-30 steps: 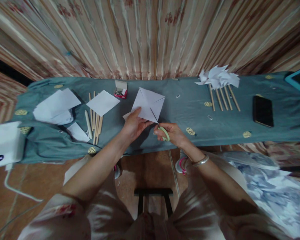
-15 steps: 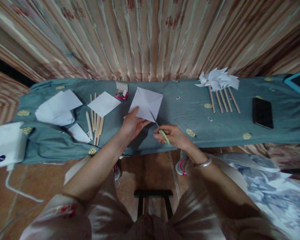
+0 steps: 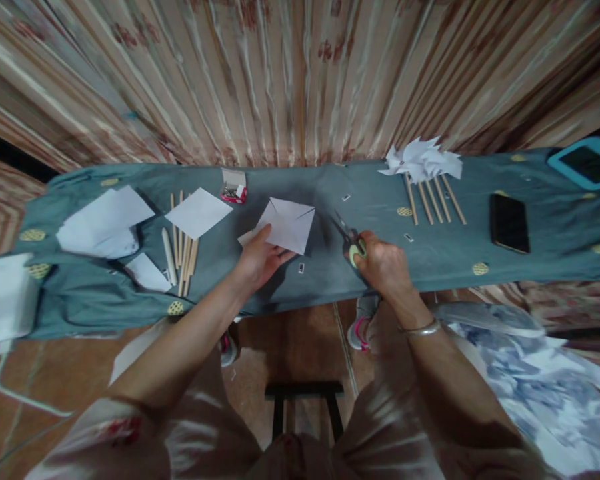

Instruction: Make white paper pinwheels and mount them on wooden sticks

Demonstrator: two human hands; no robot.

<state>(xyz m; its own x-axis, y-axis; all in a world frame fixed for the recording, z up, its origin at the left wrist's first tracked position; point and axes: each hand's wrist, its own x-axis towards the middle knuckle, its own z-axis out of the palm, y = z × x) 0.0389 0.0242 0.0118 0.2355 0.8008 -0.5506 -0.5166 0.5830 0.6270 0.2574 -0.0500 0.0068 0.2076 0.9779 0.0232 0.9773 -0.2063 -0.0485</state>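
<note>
My left hand [image 3: 258, 259] pinches a white square of paper [image 3: 289, 224] by its near corner, lifted a little over the blue-grey tablecloth [image 3: 330, 267]. The paper shows diagonal creases or cuts. To the right, apart from the paper, my right hand [image 3: 384, 263] is closed on green-handled scissors [image 3: 351, 240]. Their blades point up and to the left, low over the cloth. A tiny paper scrap [image 3: 301, 267] lies between my hands.
Left of the paper: a small red-and-white box [image 3: 233, 188], another white square [image 3: 198, 212], wooden sticks [image 3: 183, 248], a pile of white sheets [image 3: 107, 220]. At the right: finished paper pinwheels on sticks [image 3: 425, 175], a black phone [image 3: 509, 223], a teal tablet [image 3: 585, 163]. A striped curtain hangs behind.
My right hand has pulled the scissors out of the paper and moved them to the right, down toward the cloth. My left hand has lowered the paper slightly. The camera has shifted.
</note>
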